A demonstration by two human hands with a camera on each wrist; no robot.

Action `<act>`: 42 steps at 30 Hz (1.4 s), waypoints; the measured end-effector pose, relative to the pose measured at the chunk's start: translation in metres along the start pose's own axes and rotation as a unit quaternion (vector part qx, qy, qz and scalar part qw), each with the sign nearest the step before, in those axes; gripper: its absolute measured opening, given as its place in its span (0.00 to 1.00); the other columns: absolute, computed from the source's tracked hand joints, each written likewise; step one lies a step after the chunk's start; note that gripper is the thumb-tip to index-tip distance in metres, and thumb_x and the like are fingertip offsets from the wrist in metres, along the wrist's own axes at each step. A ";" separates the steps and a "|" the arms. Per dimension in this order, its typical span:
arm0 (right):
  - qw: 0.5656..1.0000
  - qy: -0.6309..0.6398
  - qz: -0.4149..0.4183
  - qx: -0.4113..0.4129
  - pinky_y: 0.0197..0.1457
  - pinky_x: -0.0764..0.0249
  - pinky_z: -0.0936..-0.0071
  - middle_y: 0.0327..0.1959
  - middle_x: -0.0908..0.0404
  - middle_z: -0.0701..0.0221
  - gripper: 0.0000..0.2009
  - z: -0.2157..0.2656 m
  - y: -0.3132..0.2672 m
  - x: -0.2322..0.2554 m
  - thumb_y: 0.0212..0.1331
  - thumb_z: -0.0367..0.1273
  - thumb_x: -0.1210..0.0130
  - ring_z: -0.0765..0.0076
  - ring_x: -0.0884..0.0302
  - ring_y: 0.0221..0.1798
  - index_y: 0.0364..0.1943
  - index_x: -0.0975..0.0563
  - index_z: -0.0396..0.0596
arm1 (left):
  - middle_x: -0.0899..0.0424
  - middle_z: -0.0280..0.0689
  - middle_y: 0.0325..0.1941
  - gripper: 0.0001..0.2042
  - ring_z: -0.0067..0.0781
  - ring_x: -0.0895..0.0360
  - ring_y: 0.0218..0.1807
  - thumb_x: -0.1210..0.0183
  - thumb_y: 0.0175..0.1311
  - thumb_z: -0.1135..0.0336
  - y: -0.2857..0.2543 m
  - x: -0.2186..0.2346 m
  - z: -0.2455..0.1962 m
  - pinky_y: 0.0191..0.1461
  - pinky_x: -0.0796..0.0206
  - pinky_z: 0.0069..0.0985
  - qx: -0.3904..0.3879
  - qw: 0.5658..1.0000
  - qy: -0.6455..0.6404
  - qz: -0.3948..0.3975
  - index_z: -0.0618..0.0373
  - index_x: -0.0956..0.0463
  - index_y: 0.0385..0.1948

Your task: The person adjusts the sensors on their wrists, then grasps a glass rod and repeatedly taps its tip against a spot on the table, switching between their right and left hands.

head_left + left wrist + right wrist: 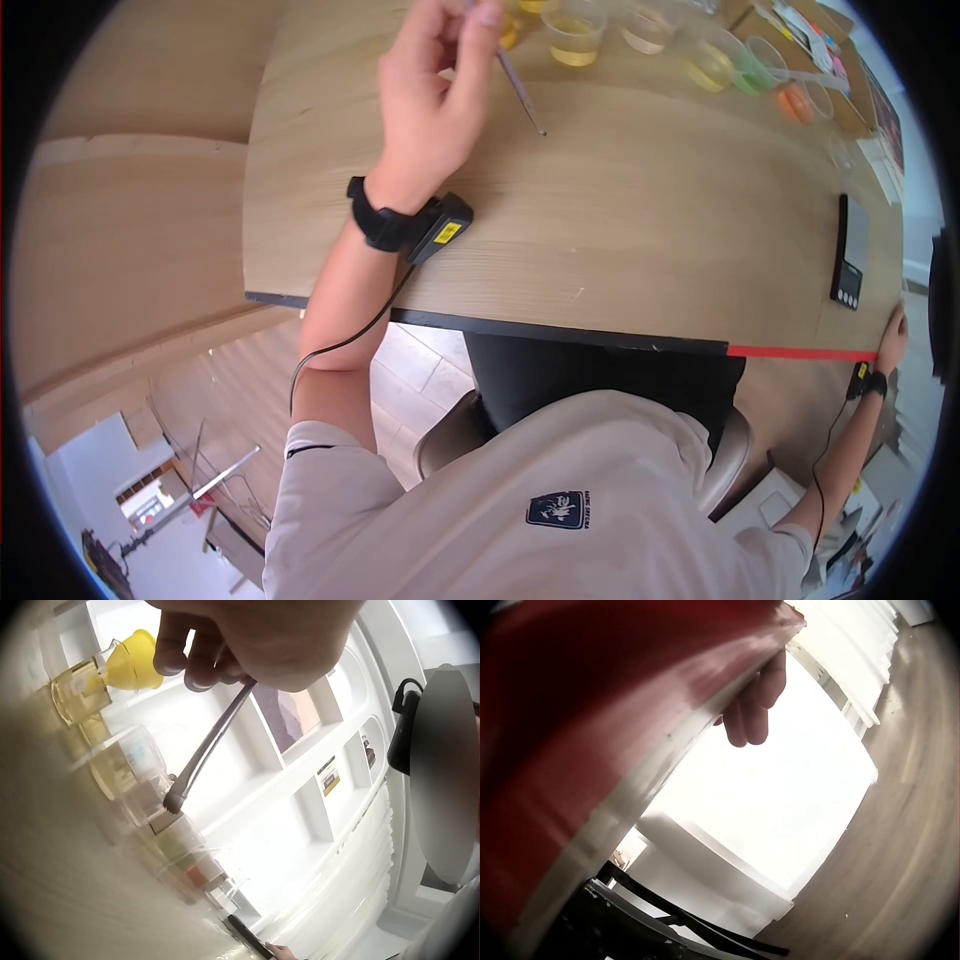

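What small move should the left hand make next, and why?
Probably swing the stick toward the clear cup nearest its tip: the left hand grips the stick, that cup holds pale-yellow liquid, and the tip is outside it.

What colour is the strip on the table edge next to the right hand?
The strip is red; it shows best in the head view.

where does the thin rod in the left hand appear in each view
Head: thin rod at top centre, slanting down rightward from the left hand.
Left wrist: thin rod left of centre, slanting down leftward.
Right wrist: not in it.
Landmark: orange-tinted cup, upper right in head, lower left in left wrist; absent from right wrist.
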State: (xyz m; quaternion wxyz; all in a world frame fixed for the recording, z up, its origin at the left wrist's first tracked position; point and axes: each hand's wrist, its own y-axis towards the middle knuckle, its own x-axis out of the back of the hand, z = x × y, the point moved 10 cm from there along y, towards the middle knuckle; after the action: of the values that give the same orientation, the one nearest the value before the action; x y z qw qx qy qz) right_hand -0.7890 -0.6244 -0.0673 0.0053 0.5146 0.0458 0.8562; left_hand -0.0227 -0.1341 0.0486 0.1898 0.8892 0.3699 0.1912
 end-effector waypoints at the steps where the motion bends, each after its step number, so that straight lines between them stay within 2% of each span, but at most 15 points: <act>1: 1.000 0.013 -0.005 0.001 0.62 0.29 0.71 0.53 0.14 0.60 0.33 -0.002 0.002 0.000 0.73 0.57 0.52 0.67 0.20 0.54 0.57 0.21 0.36 | 0.24 0.26 0.26 0.10 0.12 0.32 0.23 0.43 0.78 0.61 -0.001 0.003 0.000 0.28 0.41 0.13 -0.004 1.000 0.014 -0.011 0.59 0.24 0.41; 4: 0.999 0.037 -0.022 0.023 0.63 0.30 0.72 0.55 0.15 0.61 0.33 -0.008 0.010 -0.003 0.72 0.57 0.50 0.68 0.20 0.55 0.59 0.21 0.37 | 0.23 0.36 0.20 0.08 0.25 0.26 0.22 0.38 0.71 0.68 0.002 -0.003 -0.023 0.27 0.36 0.25 -0.009 0.991 0.132 -0.014 0.59 0.24 0.31; 5: 0.999 0.030 -0.023 0.009 0.63 0.30 0.72 0.55 0.15 0.61 0.34 -0.009 0.009 -0.002 0.72 0.57 0.50 0.68 0.20 0.55 0.59 0.21 0.36 | 0.31 0.30 0.19 0.08 0.14 0.37 0.23 0.40 0.73 0.70 0.002 -0.009 -0.019 0.26 0.44 0.18 -0.012 0.989 0.142 0.022 0.59 0.28 0.32; 21: 1.000 0.006 -0.028 -0.006 0.62 0.29 0.71 0.53 0.14 0.58 0.34 0.004 -0.002 0.003 0.72 0.57 0.51 0.67 0.20 0.55 0.57 0.20 0.35 | 0.33 0.25 0.16 0.12 0.11 0.40 0.20 0.38 0.71 0.70 0.003 -0.010 -0.018 0.22 0.48 0.18 -0.012 0.990 0.138 0.021 0.58 0.29 0.27; 23: 1.000 0.009 -0.030 0.001 0.62 0.29 0.71 0.53 0.14 0.58 0.34 0.004 0.001 0.001 0.72 0.57 0.50 0.67 0.20 0.56 0.57 0.21 0.35 | 0.16 0.37 0.35 0.11 0.20 0.21 0.37 0.43 0.76 0.60 0.000 -0.013 0.003 0.40 0.28 0.21 0.085 0.976 0.179 0.085 0.60 0.22 0.43; 25: 0.999 -0.031 -0.040 -0.002 0.65 0.30 0.71 0.56 0.16 0.56 0.32 0.000 0.001 0.005 0.74 0.55 0.53 0.64 0.21 0.60 0.59 0.21 0.36 | 0.19 0.31 0.31 0.11 0.16 0.26 0.31 0.41 0.76 0.60 -0.002 -0.008 0.009 0.35 0.34 0.17 0.077 0.985 0.138 0.064 0.59 0.21 0.41; 27: 0.997 0.050 0.013 0.064 0.73 0.36 0.66 0.66 0.23 0.56 0.32 -0.062 0.044 -0.017 0.77 0.53 0.59 0.57 0.27 0.70 0.66 0.26 0.37 | 0.21 0.26 0.28 0.11 0.14 0.28 0.28 0.38 0.74 0.60 0.000 -0.004 0.008 0.31 0.38 0.17 0.061 0.994 0.091 0.031 0.59 0.19 0.38; 28: 0.981 -0.084 0.032 0.170 0.78 0.41 0.63 0.71 0.28 0.56 0.28 -0.081 0.056 -0.023 0.80 0.47 0.63 0.55 0.33 0.74 0.70 0.31 0.38 | 0.19 0.27 0.28 0.11 0.16 0.26 0.30 0.37 0.72 0.60 -0.002 -0.001 0.007 0.33 0.35 0.20 0.055 0.996 0.071 0.023 0.59 0.18 0.36; 30: 0.983 -0.175 0.032 0.033 0.79 0.42 0.60 0.73 0.31 0.54 0.29 0.012 -0.020 -0.020 0.79 0.46 0.68 0.52 0.37 0.77 0.72 0.33 0.40 | 0.17 0.28 0.33 0.10 0.16 0.25 0.33 0.37 0.72 0.61 -0.008 0.003 0.013 0.38 0.33 0.17 0.170 0.985 0.039 -0.011 0.58 0.14 0.44; 32: 0.965 -0.190 -0.048 0.174 0.79 0.44 0.62 0.74 0.33 0.53 0.31 0.064 -0.042 -0.003 0.79 0.50 0.70 0.50 0.38 0.77 0.71 0.33 0.40 | 0.16 0.31 0.35 0.10 0.18 0.22 0.36 0.41 0.76 0.65 0.007 0.016 0.033 0.41 0.28 0.18 0.079 0.995 0.053 0.023 0.60 0.16 0.47; 33: 0.961 -0.220 -0.078 0.146 0.79 0.44 0.62 0.74 0.33 0.53 0.31 0.075 -0.056 0.029 0.79 0.50 0.70 0.50 0.38 0.77 0.71 0.33 0.40 | 0.16 0.33 0.35 0.11 0.19 0.22 0.36 0.42 0.76 0.65 0.011 0.021 0.041 0.42 0.28 0.19 0.079 0.993 0.076 0.034 0.62 0.17 0.47; 34: 0.987 0.074 -0.079 0.116 0.82 0.50 0.59 0.78 0.41 0.54 0.33 0.094 -0.066 0.045 0.79 0.53 0.71 0.52 0.46 0.80 0.74 0.39 0.39 | 0.15 0.34 0.36 0.10 0.19 0.22 0.36 0.43 0.77 0.65 0.013 0.016 0.038 0.43 0.28 0.20 0.072 0.995 0.059 0.047 0.62 0.17 0.46; 36: 0.822 0.557 -0.069 0.093 0.85 0.56 0.53 0.81 0.49 0.53 0.40 0.174 -0.108 0.049 0.77 0.59 0.73 0.48 0.53 0.83 0.76 0.46 0.37 | 0.15 0.35 0.37 0.10 0.20 0.21 0.36 0.44 0.77 0.65 0.015 0.005 0.031 0.44 0.28 0.21 0.060 0.995 0.049 0.061 0.62 0.18 0.44; 39: 0.427 0.872 0.131 0.201 0.86 0.60 0.42 0.82 0.58 0.49 0.46 0.261 -0.187 0.069 0.72 0.66 0.75 0.39 0.59 0.83 0.78 0.52 0.38 | 0.14 0.39 0.41 0.13 0.23 0.19 0.39 0.47 0.79 0.63 0.009 0.005 0.022 0.49 0.26 0.24 0.044 0.995 0.051 0.068 0.62 0.19 0.40; 42: 0.373 0.891 0.157 0.203 0.86 0.61 0.41 0.82 0.57 0.50 0.46 0.308 -0.227 0.071 0.71 0.66 0.76 0.42 0.61 0.84 0.78 0.52 0.41 | 0.13 0.40 0.45 0.13 0.24 0.18 0.42 0.48 0.79 0.63 0.008 0.002 0.020 0.50 0.25 0.24 0.046 0.995 0.052 0.069 0.63 0.19 0.41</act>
State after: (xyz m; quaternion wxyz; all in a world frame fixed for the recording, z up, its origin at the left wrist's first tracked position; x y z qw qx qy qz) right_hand -0.5591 -0.3715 0.1198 -0.2782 -0.5628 0.1149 0.7699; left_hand -0.0073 -0.1422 0.0360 0.1151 0.9092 0.3254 0.2329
